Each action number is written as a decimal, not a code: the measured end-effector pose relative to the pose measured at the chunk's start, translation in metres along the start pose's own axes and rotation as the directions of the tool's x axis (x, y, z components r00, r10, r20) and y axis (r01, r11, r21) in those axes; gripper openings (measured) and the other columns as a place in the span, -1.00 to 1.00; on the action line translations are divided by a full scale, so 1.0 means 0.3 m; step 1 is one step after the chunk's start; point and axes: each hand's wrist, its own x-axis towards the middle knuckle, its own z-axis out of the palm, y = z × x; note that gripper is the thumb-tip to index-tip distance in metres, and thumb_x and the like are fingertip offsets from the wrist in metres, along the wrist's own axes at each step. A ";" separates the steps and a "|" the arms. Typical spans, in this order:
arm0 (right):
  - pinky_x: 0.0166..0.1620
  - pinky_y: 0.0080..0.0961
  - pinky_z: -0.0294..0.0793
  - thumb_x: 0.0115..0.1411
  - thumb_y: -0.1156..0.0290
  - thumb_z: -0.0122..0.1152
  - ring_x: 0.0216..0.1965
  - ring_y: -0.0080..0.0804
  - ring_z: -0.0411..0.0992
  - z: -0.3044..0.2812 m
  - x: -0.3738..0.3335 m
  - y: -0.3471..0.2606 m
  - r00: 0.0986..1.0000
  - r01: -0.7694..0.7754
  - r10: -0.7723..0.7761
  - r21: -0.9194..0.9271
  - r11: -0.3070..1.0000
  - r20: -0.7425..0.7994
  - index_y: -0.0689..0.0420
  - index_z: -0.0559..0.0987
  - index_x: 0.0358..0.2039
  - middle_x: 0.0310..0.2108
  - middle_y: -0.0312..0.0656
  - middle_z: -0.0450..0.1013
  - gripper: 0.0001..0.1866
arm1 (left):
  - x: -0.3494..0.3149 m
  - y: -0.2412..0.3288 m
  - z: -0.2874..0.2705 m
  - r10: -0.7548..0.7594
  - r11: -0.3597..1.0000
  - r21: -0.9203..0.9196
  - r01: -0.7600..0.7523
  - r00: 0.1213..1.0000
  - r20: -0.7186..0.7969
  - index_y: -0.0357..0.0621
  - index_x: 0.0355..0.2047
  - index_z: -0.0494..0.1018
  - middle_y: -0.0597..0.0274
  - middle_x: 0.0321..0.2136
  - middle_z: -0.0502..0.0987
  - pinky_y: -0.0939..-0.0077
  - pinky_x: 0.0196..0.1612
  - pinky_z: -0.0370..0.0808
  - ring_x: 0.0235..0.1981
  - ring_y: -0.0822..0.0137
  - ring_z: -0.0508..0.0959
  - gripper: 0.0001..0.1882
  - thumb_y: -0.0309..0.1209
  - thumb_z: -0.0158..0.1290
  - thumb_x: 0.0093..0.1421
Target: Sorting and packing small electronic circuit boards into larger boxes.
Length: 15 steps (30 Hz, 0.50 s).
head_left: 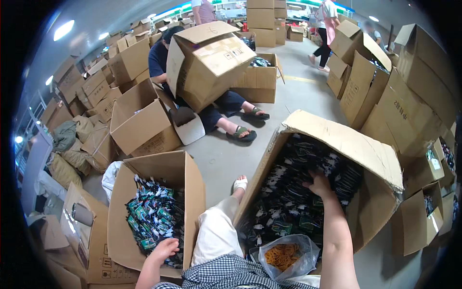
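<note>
My left hand (166,249) hovers at the near edge of the left carton (195,212), its fingers loosely bent and apart, with nothing visible in them. Inside that carton is a loose heap of black cords (151,212) with green cards and white tips. Deep in the large right carton (344,139), my right hand (319,184) touches rows of bundled black cords (293,192). Its thumb stands away from the fingers, whose tips partly sink among the dark bundles. A clear plastic bag of orange rubber bands (283,256) rests at that carton's near side, by my lap.
Across from me a seated person (156,60) tilts a big carton (211,67) on their lap. An open carton (139,120) stands beside them. Stacked cartons (409,106) line the right side, and cartons and sacks (72,159) crowd the left. Another person (325,33) is farther back.
</note>
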 end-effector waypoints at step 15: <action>-0.15 -0.12 0.46 -0.02 0.32 0.13 -0.17 -0.03 0.46 -0.089 -0.020 -0.063 0.994 -0.001 0.013 -0.114 0.993 0.110 0.08 0.55 -0.25 -0.26 -0.01 0.49 -0.71 | 0.092 0.074 0.088 0.275 0.961 0.008 -0.277 0.957 0.092 -0.20 0.00 0.32 0.28 -0.57 0.39 0.65 -0.67 0.22 -0.68 0.50 0.29 -0.56 -0.13 -0.05 0.26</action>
